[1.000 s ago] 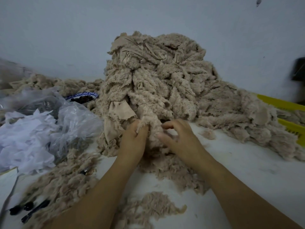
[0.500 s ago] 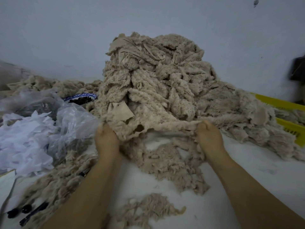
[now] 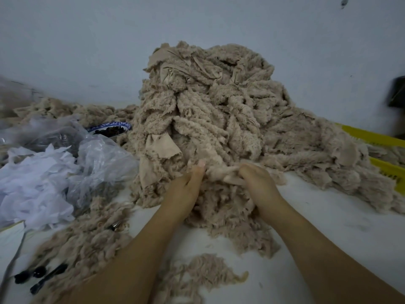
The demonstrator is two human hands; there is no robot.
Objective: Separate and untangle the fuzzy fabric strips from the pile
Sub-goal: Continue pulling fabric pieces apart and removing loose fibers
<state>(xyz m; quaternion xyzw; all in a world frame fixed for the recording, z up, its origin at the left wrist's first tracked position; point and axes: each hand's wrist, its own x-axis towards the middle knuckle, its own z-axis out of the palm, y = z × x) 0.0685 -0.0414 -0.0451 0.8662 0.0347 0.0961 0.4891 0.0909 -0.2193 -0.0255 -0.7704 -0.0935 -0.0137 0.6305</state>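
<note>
Both hands are working close together at the foot of the pile (image 3: 210,102) of beige fuzzy fabric strips, which is rising tall in the centre of the frame on the white surface (image 3: 333,229) and spilling out to the right. The right hand (image 3: 256,183) is curling its fingers round a bunched fuzzy strip (image 3: 219,172) and gripping it just in front of the pile. The left hand (image 3: 186,187) is lying against the strip's other end with its digits reaching up almost straight; whether it is pinching the fabric is something I cannot tell. Loose fuzzy scraps (image 3: 208,275) are lying at lower centre between the forearms. A clear plastic bag (image 3: 103,154) and white scraps (image 3: 32,185) are sitting at the left, a blue-rimmed bowl (image 3: 111,128) behind them, and a yellow crate (image 3: 372,137) is showing at the right edge
</note>
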